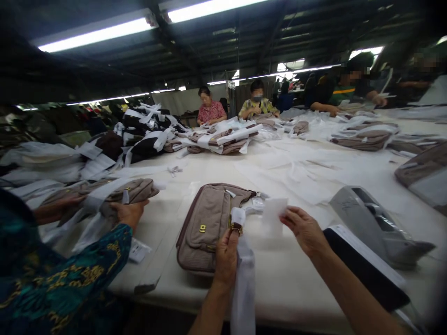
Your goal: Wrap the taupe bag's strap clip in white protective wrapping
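A taupe fabric bag [206, 225] lies flat on the white table [286, 274] in front of me. My left hand [226, 256] is closed on a metal clasp of the bag's strap, which is wrapped in white paper [244, 279] that hangs down over the table edge. My right hand [303, 229] pinches a small piece of white paper [274, 215] just right of the bag, at the level of the clasp.
A person in a teal patterned sleeve [70, 274] at my left holds another taupe bag [115, 193]. A grey tape dispenser [377, 225] and a dark flat box [366, 270] sit at my right. Piles of wrapped bags [223, 139] and several seated workers fill the far side.
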The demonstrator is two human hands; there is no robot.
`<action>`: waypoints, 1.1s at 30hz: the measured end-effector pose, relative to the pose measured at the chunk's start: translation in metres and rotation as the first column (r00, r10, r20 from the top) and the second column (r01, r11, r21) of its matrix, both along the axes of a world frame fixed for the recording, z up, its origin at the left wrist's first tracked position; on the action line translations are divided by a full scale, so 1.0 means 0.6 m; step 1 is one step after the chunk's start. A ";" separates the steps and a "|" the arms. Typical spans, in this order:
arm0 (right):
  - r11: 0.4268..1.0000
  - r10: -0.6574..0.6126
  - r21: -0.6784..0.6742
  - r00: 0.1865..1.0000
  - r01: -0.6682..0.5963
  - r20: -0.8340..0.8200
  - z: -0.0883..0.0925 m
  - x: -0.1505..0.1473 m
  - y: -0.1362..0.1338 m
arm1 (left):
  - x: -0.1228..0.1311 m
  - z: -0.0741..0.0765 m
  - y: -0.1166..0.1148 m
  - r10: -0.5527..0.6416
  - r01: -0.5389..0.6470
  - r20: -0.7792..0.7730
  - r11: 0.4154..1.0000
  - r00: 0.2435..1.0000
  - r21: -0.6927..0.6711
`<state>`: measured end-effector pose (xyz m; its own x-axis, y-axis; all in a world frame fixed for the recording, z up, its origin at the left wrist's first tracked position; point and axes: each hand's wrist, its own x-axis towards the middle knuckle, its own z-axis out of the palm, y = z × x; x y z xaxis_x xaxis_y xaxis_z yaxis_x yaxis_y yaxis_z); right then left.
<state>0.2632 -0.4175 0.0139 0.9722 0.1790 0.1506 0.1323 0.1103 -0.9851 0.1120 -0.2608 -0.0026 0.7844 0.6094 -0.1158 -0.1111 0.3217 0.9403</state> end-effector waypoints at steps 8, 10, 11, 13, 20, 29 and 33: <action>0.800 0.315 -0.551 0.617 0.236 0.721 -0.031 -0.061 0.020 | -0.005 0.008 0.002 -0.056 0.055 0.024 0.997 0.998 0.052; 0.746 0.483 -0.651 0.558 0.142 0.675 -0.051 -0.104 0.022 | -0.007 0.009 0.004 -0.045 0.045 0.016 0.999 0.999 0.023; 0.721 0.545 -0.687 0.545 0.084 0.638 -0.058 -0.118 0.019 | -0.008 0.009 0.005 -0.037 0.037 0.013 0.999 0.999 0.014; 0.686 0.615 -0.728 0.552 -0.020 0.564 -0.062 -0.123 0.006 | -0.008 0.010 0.006 -0.032 0.032 0.012 0.999 0.999 -0.002; 0.620 0.584 -0.767 0.749 -0.163 0.313 -0.050 -0.026 -0.006 | -0.006 0.016 0.005 -0.046 0.047 0.024 0.999 0.999 -0.019; 0.772 0.444 -0.520 0.895 -0.366 0.029 -0.026 -0.022 0.008 | -0.014 0.015 0.007 -0.108 0.104 0.020 0.987 0.994 0.125; 0.626 0.699 -0.339 0.698 -0.703 -0.156 -0.004 -0.042 0.060 | -0.019 0.029 0.004 -0.196 0.182 0.006 0.923 0.981 0.338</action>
